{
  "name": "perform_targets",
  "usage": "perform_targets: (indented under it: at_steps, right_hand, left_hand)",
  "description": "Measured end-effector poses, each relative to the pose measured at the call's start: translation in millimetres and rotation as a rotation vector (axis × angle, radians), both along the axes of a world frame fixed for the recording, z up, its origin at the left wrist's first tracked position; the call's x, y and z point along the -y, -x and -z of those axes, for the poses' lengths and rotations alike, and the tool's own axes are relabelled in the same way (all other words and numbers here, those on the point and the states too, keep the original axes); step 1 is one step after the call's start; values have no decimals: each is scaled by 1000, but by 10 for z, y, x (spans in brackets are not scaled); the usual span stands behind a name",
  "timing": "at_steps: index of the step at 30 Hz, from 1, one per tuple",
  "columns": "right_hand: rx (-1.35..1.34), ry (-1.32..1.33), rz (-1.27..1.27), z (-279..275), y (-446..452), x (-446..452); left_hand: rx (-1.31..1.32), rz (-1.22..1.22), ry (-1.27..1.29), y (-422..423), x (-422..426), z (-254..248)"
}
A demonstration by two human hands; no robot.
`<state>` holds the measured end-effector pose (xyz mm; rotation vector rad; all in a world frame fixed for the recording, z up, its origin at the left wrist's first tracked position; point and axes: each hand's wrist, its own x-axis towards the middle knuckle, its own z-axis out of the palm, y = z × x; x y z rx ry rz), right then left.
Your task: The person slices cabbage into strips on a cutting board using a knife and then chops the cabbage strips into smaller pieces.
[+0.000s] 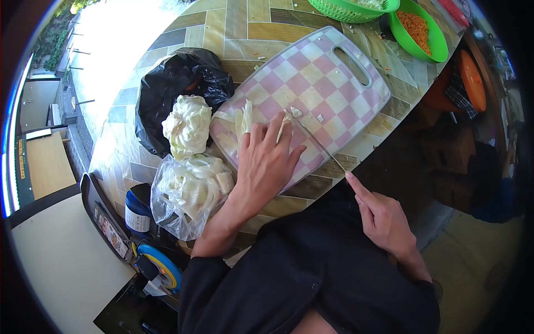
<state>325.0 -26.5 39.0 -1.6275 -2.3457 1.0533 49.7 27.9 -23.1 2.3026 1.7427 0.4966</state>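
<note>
My left hand (266, 161) lies over the lower left part of a pink-and-white checkered cutting board (317, 72), its fingers bent down onto pale cabbage pieces (246, 117). The fingertips press the cabbage against the board, and the fingers partly hide it. In my right hand (384, 220) is a knife (322, 147), gripped at the handle with the index finger stretched along it. The blade slants up and left across the board, its tip near small white cabbage scraps (296, 112) just beyond my left fingers.
Left of the board, a cabbage head (187, 125) rests against a black plastic bag (167, 83). Below it lies a clear bag (192, 189) of cabbage. At the far right stand a green bowl (439, 47) of shredded carrot and a green basket (345, 12). The tiled-pattern table (203, 28) has a curved edge.
</note>
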Motion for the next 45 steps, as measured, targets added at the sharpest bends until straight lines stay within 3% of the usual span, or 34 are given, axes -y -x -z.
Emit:
perform_targets:
  at_steps: [18,33,45]
  right_hand:
    - [-44,-60,-18,279,283,-238]
    - [11,38,2,26,37,4]
    - [-103,-12,28,102,157,-52]
  left_hand:
    - [-37,14,28,44,2,-44]
    - [-66,23,69,78,30,-101]
    - [-77,26,78,77,44,-106]
